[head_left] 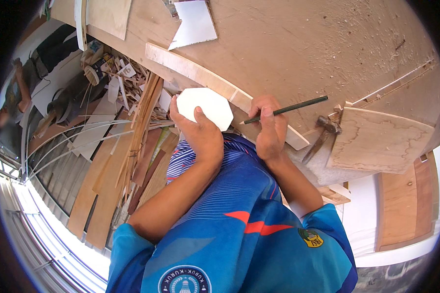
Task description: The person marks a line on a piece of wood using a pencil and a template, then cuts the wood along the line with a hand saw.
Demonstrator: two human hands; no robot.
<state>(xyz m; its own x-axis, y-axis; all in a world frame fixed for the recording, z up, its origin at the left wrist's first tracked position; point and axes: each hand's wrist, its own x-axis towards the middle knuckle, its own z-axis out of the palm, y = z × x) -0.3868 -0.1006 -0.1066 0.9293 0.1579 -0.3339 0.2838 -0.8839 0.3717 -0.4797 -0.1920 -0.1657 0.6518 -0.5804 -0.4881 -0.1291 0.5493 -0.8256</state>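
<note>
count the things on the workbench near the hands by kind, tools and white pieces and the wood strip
Pencil, in the right hand: 1
Hammer: 1
White flat pieces: 2, the octagonal template under the left hand and a cut sheet farther up the bench
Long curved wood strip: 1
Total: 5

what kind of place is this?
Most likely a woodworking shop. A plywood workbench carries a hammer and cut wood strip; offcuts pile on the floor. The right hand holds a pencil, the left hand a white template.
</note>
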